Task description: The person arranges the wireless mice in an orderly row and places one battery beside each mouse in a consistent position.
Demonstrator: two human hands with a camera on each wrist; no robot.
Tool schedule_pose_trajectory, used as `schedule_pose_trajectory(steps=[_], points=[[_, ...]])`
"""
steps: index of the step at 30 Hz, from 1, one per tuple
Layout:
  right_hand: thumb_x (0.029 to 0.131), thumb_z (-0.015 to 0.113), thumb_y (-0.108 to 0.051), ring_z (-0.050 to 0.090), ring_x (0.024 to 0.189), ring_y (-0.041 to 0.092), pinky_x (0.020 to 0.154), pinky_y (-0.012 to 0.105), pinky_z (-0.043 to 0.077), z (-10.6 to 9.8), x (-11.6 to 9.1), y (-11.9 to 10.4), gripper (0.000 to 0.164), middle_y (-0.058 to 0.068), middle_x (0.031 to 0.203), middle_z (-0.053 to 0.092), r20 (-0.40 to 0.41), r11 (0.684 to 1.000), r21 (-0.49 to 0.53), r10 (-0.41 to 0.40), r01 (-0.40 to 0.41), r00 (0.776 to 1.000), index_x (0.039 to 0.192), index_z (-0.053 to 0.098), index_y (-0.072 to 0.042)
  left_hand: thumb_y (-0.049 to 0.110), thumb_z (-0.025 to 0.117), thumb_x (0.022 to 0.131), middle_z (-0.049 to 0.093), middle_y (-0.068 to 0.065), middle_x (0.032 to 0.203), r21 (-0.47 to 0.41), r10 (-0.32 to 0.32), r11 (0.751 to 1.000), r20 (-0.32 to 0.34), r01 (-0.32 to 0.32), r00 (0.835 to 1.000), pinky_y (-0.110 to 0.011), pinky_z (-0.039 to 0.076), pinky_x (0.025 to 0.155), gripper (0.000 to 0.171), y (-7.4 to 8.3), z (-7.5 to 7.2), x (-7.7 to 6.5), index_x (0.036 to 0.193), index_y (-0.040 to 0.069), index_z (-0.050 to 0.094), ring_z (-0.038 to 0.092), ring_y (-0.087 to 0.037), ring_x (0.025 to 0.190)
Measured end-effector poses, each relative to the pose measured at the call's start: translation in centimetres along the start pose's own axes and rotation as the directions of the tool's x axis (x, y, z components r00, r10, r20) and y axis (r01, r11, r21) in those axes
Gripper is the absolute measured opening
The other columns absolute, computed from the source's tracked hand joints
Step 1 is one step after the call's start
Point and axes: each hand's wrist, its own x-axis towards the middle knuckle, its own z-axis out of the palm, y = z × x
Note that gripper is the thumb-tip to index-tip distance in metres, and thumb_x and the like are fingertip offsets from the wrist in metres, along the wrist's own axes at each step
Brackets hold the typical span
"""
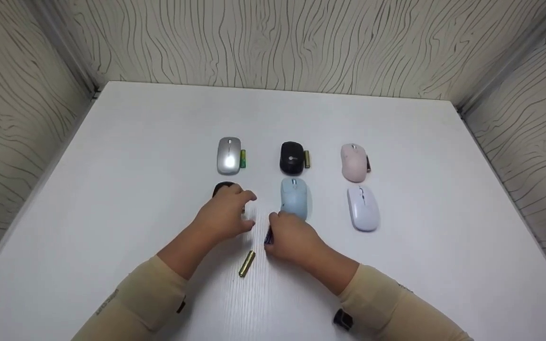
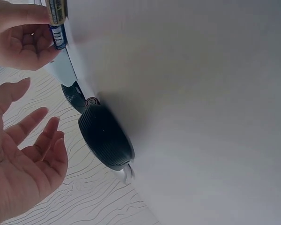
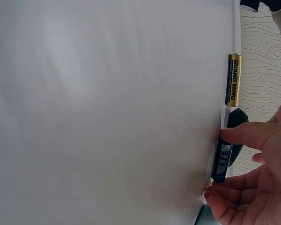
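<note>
My right hand pinches a dark blue battery between thumb and fingers, low at the table beside the light blue mouse. My left hand holds nothing; its fingers are spread and loosely bent. It partly covers a black mouse in the head view. The left wrist view shows this ridged black mouse near the left fingers, with a battery end beside it. A gold battery lies loose on the table between the two forearms, its printed label facing the right wrist camera.
Across the back stand a silver mouse, a black mouse and a pink mouse, each with a battery along its right side. A white mouse sits at front right. Wood-grain panels border the white table.
</note>
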Motion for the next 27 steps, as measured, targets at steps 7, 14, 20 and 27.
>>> schedule_pose_trajectory(steps=[7, 14, 20, 27], points=[[0.073, 0.068, -0.034, 0.058, 0.082, 0.021, 0.074, 0.039, 0.050, 0.0, -0.1, 0.6, 0.053, 0.009, 0.093, 0.059, 0.030, 1.000, 0.030, 0.002, -0.003, 1.000, 0.114, 0.052, -0.004, 0.030, 0.073, 0.074, 0.054, -0.005, 0.107, -0.006, -0.010, 1.000, 0.006, 0.010, 1.000, -0.032, 0.046, 0.080, 0.050, 0.0, 0.3, 0.2, 0.119, 0.016, 0.057, 0.048, -0.022, 0.101], [0.071, 0.069, -0.036, 0.055, 0.078, 0.018, 0.071, 0.037, 0.048, -0.6, 0.0, 1.5, 0.050, 0.005, 0.090, 0.058, 0.006, 0.996, 0.087, -0.031, 0.030, 1.000, 0.110, 0.053, -0.008, 0.030, 0.072, 0.075, 0.054, -0.005, 0.110, -0.018, -0.009, 1.000, 0.023, 0.009, 1.000, -0.036, 0.045, 0.087, 0.049, 0.2, 0.4, 0.3, 0.120, 0.016, 0.057, 0.047, -0.025, 0.109], [0.071, 0.071, -0.037, 0.053, 0.084, 0.018, 0.073, 0.035, 0.047, -2.3, 0.1, 2.6, 0.054, 0.004, 0.097, 0.058, 0.000, 0.988, 0.157, 0.008, -0.008, 1.000, 0.114, 0.052, -0.010, 0.030, 0.072, 0.075, 0.055, -0.006, 0.109, -0.018, 0.002, 1.000, 0.011, -0.002, 1.000, -0.036, 0.044, 0.087, 0.049, 0.5, 0.3, 0.8, 0.120, 0.015, 0.057, 0.048, -0.024, 0.108], [0.072, 0.074, -0.036, 0.053, 0.086, 0.018, 0.074, 0.033, 0.046, -4.1, 0.4, 5.1, 0.056, 0.002, 0.098, 0.059, -0.028, 0.967, 0.237, 0.099, -0.089, 0.995, 0.118, 0.052, -0.013, 0.030, 0.071, 0.075, 0.055, -0.005, 0.112, -0.033, 0.020, 0.999, 0.009, -0.020, 1.000, -0.034, 0.045, 0.086, 0.051, 1.2, 0.3, 2.1, 0.122, 0.016, 0.056, 0.049, -0.023, 0.106]])
